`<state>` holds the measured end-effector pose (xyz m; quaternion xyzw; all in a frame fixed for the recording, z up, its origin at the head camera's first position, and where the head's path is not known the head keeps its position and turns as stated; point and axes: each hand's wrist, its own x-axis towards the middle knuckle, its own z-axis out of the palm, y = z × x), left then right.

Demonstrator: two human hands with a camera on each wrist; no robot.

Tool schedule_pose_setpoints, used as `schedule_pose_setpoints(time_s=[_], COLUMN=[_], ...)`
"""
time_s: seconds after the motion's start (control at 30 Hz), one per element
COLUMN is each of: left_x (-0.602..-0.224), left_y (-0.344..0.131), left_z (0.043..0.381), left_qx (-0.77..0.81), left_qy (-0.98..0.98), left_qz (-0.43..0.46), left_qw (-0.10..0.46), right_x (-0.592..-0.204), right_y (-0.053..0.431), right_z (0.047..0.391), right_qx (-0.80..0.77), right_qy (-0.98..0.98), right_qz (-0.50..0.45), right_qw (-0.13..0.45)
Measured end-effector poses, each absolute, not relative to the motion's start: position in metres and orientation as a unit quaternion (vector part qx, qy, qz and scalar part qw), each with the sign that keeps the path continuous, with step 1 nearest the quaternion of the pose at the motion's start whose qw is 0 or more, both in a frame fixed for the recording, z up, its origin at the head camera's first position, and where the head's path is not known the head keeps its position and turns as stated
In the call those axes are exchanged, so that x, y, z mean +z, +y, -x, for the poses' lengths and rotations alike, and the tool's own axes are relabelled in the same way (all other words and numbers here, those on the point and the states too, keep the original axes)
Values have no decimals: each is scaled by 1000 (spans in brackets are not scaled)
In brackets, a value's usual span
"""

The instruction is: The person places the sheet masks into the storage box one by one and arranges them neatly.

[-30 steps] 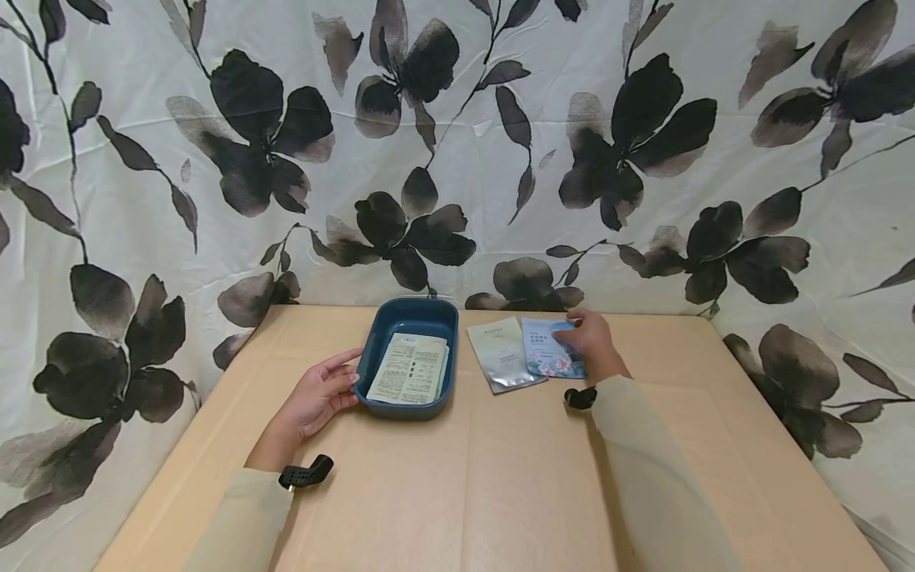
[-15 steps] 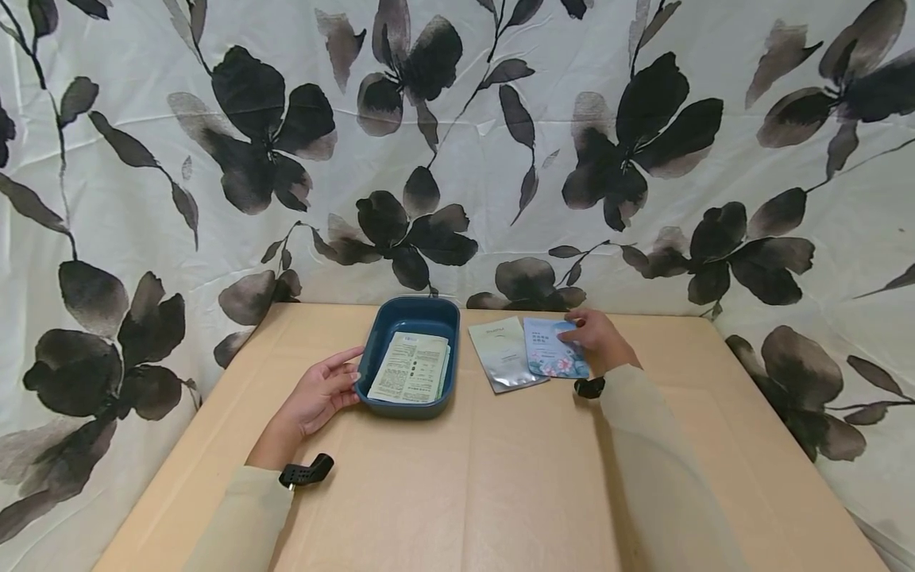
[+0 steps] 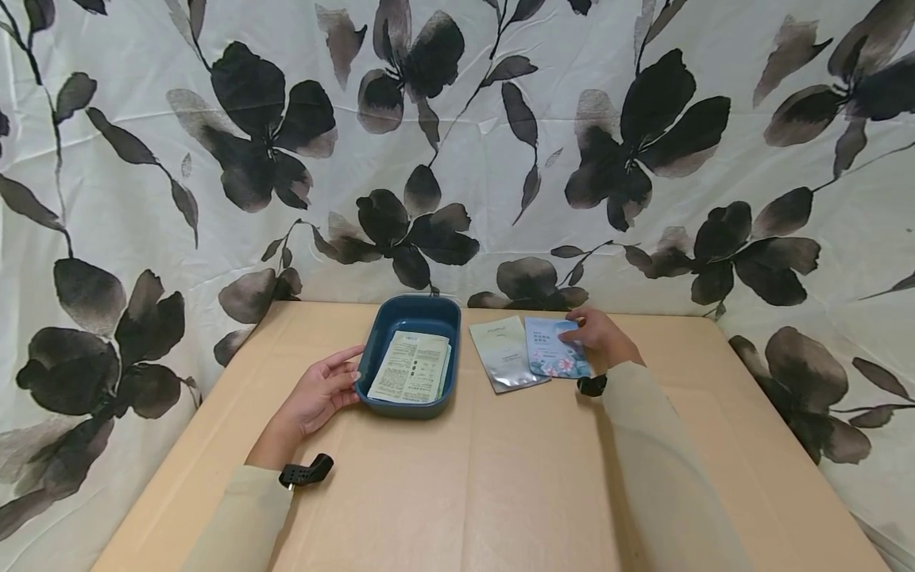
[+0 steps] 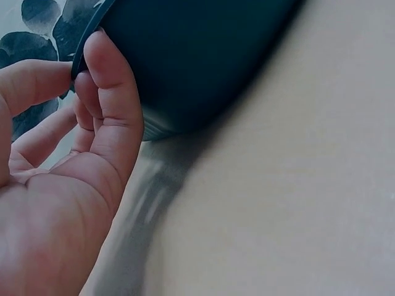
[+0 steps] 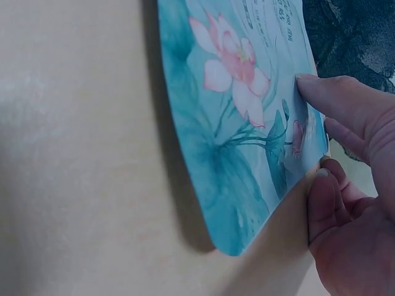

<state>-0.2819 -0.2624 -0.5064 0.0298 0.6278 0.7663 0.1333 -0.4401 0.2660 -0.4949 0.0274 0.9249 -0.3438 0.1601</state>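
Note:
At the left side of a dark blue tub (image 3: 438, 411), my left hand (image 3: 322, 401) holds the rim between thumb and fingers. In the left wrist view the tub's outer wall (image 4: 197, 55) lies against the fingertips. Inside the tub lie several pale packets (image 3: 410, 367) in a stack, printed with small text. My right hand (image 3: 602, 340) pinches the right edge of a blue flower-printed packet (image 3: 550, 357), thumb on top and fingers beneath. The right wrist view shows that edge lifted off the table. Beside it lies a pale green and silver packet (image 3: 503, 359), partly under the blue one.
A light wooden-coloured table (image 3: 457, 492) carries everything. Behind it hangs a white cloth (image 3: 500, 238) with dark flowers, meeting the table's back edge close to the tub and packets.
The right hand and the blue packet have shifted slightly to the right. The left hand and the tub keep their places.

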Motion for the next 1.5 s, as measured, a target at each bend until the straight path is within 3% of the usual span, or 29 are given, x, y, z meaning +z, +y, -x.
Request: schedule_pose_setpoints(time_s=[1.03, 1.5], left_x=[-509, -508], left_y=[-265, -263], left_z=[281, 281], left_qx=[775, 773], left_qy=[617, 619], left_qz=[-40, -38], left_qw=[132, 134], right_x=[-498, -496], right_y=[261, 259], right_z=[439, 423], right_qx=[-345, -356], right_qy=[930, 930], right_qz=[-15, -13], right_qw=[123, 95])
